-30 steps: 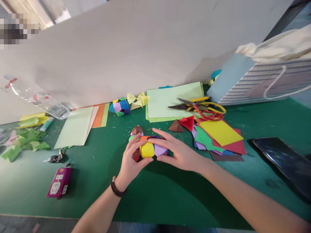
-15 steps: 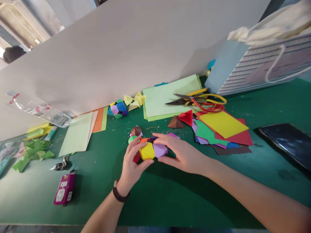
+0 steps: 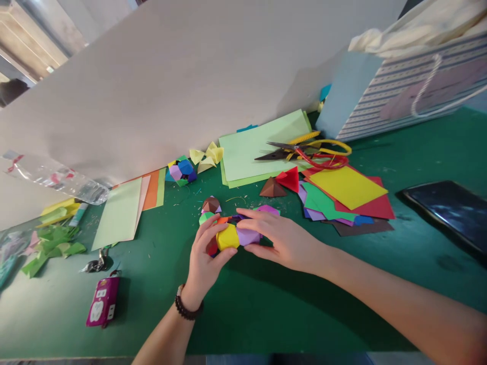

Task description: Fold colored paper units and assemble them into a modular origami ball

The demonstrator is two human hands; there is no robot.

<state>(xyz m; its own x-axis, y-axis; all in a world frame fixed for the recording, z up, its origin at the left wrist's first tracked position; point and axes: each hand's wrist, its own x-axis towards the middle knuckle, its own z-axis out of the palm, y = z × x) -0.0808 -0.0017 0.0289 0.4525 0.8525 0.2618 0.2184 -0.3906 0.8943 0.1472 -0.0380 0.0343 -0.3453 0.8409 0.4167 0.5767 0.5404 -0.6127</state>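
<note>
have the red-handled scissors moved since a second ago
No: the red-handled scissors keep the same place, blades over the pale green sheet; only the camera's view has shifted.

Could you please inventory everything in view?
Paper model: 1, multicoloured, front centre
Paper ball: 1, multicoloured, back
Folded pieces: several, brown, red, yellow, beyond model
Sheets: many, mixed, left and right
Scissors: count unclear, red and yellow, right
Scraps: many, mostly green, left
Bottle: 1, clear, left
Tube: 1, teal, left
Case: 1, purple, left
Phone: 1, black, right
Bag: 1, bluish, right
Table: 1, green, beneath
Bracelet: 1, dark, left wrist
Left hand: 1, bare, on model
Right hand: 1, bare, on model
</note>
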